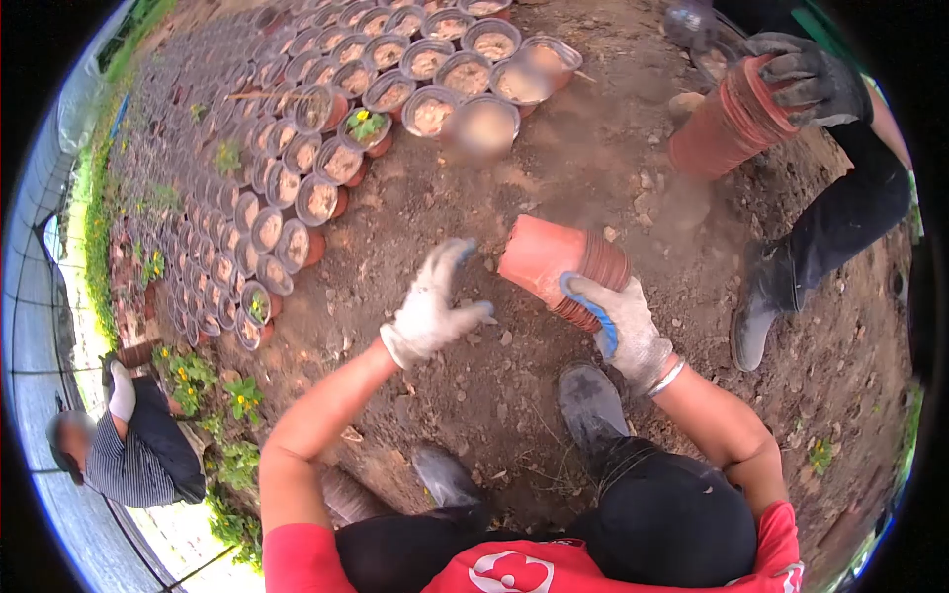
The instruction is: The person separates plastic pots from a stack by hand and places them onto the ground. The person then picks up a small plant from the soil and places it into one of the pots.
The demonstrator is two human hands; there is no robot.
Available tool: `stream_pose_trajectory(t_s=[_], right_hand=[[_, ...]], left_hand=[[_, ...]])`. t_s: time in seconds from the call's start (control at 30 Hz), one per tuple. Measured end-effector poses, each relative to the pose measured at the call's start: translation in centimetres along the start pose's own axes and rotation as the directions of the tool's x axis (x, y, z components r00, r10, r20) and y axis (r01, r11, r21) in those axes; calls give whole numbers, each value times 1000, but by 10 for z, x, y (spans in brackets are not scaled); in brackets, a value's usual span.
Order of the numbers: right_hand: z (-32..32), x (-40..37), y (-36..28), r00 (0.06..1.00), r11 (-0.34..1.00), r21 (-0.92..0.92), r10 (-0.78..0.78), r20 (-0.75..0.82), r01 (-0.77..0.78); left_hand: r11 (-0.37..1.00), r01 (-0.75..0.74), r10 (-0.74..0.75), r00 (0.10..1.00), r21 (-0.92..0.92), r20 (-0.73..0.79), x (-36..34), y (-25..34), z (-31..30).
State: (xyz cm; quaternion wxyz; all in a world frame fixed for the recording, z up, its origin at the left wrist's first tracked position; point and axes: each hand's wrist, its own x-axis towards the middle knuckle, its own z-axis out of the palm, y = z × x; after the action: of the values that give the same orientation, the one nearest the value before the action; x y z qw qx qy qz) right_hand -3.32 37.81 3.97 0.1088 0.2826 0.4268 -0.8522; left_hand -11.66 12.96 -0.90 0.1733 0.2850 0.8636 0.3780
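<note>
My right hand (621, 331), in a white glove with blue on the fingers, grips a short stack of reddish-brown plastic plant pots (547, 259). The stack lies tilted, its closed base toward the upper left and the nested rims toward my palm. Left of it, my left hand (432, 304), also gloved, is held above the soil with thumb and fingers apart and nothing in it. A gap separates it from the pots.
Many filled pots (430, 114) stand in tight rows at the upper left, a few with yellow flowers (364, 124). At the upper right a co-worker's dark-gloved hand (791, 79) holds a taller pot stack (727, 124). Another person (138, 445) crouches at lower left. My boots (593, 400) rest on soil.
</note>
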Motion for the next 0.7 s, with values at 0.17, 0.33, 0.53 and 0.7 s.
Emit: stream_pose_trajectory(t_s=[0.17, 0.33, 0.53, 0.7], right_hand=[[-21, 0, -15, 960, 874, -399, -243, 139, 279], [-37, 8, -17, 998, 998, -34, -55, -31, 53], [-64, 4, -10, 960, 899, -342, -230, 162, 273], [-83, 8, -2, 691, 191, -696, -454, 562, 692]], left_hand=[[857, -218, 258, 966, 467, -24, 98, -5, -28], [618, -182, 171, 981, 765, 95, 192, -32, -10], [907, -219, 294, 941, 360, -169, 141, -10, -15], [672, 133, -333, 933, 728, 136, 70, 0, -10]])
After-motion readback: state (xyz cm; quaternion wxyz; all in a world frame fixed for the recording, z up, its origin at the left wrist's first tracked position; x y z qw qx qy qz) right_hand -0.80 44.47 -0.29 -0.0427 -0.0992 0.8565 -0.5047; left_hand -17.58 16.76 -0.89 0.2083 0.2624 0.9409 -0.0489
